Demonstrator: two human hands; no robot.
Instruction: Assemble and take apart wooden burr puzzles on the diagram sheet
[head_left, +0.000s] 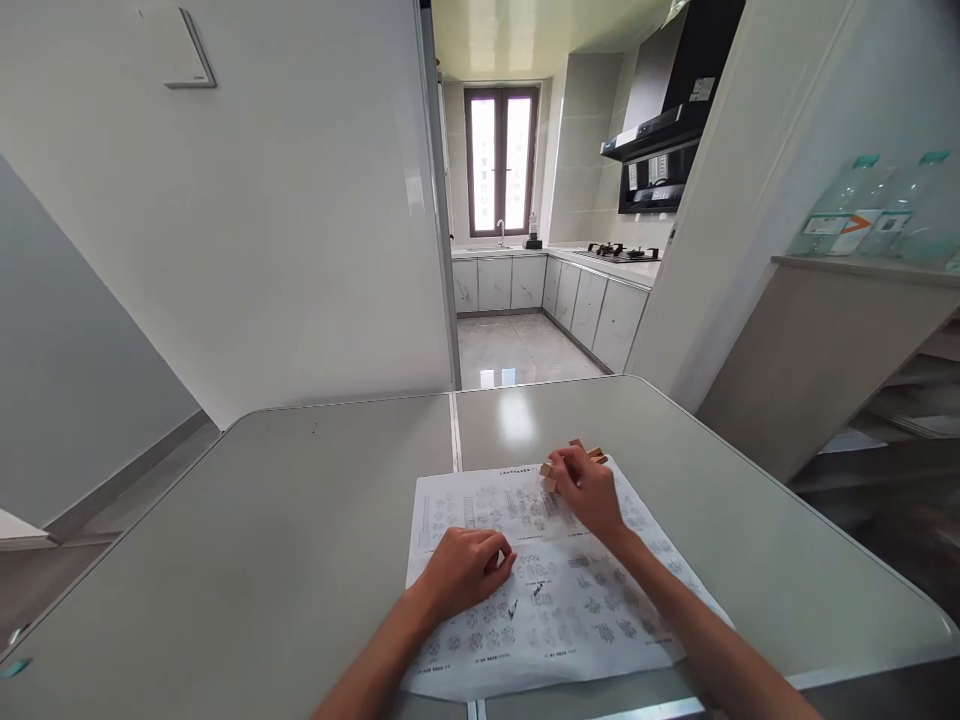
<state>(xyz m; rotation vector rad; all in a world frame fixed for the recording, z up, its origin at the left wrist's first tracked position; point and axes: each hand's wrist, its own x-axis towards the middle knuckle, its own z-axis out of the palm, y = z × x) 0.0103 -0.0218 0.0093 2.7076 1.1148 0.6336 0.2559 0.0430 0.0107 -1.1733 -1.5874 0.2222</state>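
Note:
A large white sheet (551, 635) printed with rows of small line diagrams lies on the table in front of me. My left hand (466, 568) rests on its left part, with the fingers curled towards the thumb and nothing visible between them. Near the sheet's far edge, my right hand (589, 490) is closed, its fingertips on a small light wooden block (548, 472). More small wooden pieces (598, 455) lie just beyond that hand, partly hidden by it. How many pieces are under the fingers, I cannot tell.
The grey-green table (262, 560) has a seam running under the sheet. A white wall (300, 200) stands beyond it on the left. Through a doorway are kitchen cabinets (495, 283) and a stove (619, 252). Plastic bottles (844, 210) stand on a shelf unit (840, 330) at right.

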